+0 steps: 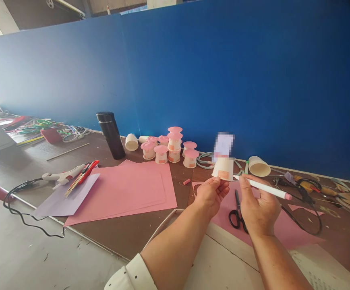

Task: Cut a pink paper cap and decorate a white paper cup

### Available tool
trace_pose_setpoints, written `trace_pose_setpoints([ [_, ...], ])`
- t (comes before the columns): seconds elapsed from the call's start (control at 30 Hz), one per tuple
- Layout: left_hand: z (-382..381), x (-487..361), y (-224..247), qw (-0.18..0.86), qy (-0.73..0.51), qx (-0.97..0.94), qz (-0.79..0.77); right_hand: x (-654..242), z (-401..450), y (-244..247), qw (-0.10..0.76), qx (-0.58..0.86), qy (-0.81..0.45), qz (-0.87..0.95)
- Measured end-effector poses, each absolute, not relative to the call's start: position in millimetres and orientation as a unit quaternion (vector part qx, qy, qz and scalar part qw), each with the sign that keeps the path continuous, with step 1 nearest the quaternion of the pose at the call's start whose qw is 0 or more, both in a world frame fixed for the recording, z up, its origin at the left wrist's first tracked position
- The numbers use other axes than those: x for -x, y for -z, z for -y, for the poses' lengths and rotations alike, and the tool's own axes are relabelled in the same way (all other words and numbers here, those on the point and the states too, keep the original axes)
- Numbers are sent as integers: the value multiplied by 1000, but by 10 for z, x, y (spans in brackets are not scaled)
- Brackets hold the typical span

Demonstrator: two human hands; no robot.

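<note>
My left hand [211, 196] grips the rim of an upturned white paper cup [222, 166], which has an orange-pink patch low on its side. A white marker [267, 187] with a pink end is pinched in my right hand [259, 207], its tip close to the cup's side; whether it touches I cannot tell. Under my right hand lie black-handled scissors [237, 215] on pink paper [292, 229]. A small pink marker cap [187, 182] rests on the table left of the cup. Behind it stand several finished-looking cups with pink paper roofs [175, 139], some stacked.
Pink sheets [132, 189] and a lilac sheet [84, 197] lie to the left, with a glue gun [63, 176] and a red utility knife [82, 176] on top. A black flask [110, 135] stands behind. Plain cups [258, 166] and cables lie along the blue partition [238, 72].
</note>
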State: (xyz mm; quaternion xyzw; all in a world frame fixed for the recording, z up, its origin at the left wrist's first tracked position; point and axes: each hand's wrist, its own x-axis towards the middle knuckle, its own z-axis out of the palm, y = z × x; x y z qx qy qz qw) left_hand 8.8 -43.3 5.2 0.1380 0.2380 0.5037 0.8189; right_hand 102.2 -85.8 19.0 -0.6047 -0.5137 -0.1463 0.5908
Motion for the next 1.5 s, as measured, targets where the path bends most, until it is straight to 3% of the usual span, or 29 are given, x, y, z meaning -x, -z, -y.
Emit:
trace_pose_setpoints([
  [1.5,478,-153,-33,723,-506,-338,-327,-1039,835,-169,565,631,134,514],
])
